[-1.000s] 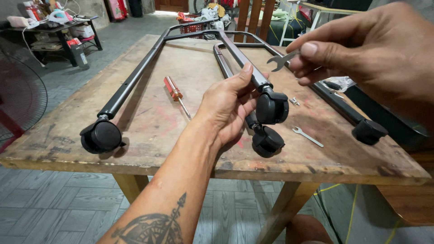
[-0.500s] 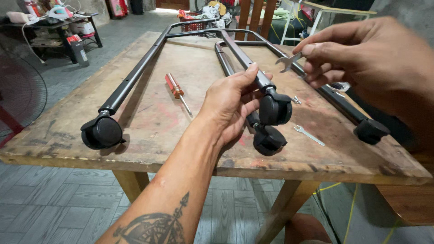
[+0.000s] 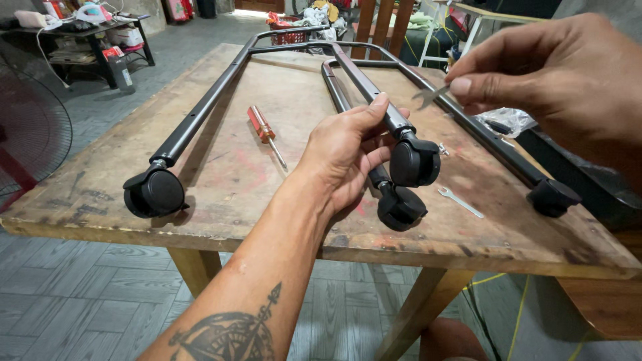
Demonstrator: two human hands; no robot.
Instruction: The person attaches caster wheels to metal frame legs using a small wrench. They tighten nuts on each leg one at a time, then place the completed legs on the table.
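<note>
The left hand (image 3: pixel 348 157) is gripping a black metal tube (image 3: pixel 374 100) just above its caster wheel (image 3: pixel 414 162), fingers curled around it, lifting that end off the wooden surface (image 3: pixel 221 180). The right hand (image 3: pixel 555 80) is pinching a small flat wrench (image 3: pixel 428 97) between thumb and fingertips above the tube. A red-handled screwdriver (image 3: pixel 264 132) and a second wrench (image 3: pixel 460 201) are lying on the surface.

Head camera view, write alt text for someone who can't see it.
A left hand grips a black metal tube just above its caster wheel, over a worn wooden table, while the right hand pinches a small flat wrench. A red-handled screwdriver and a second wrench lie on the table.
</note>
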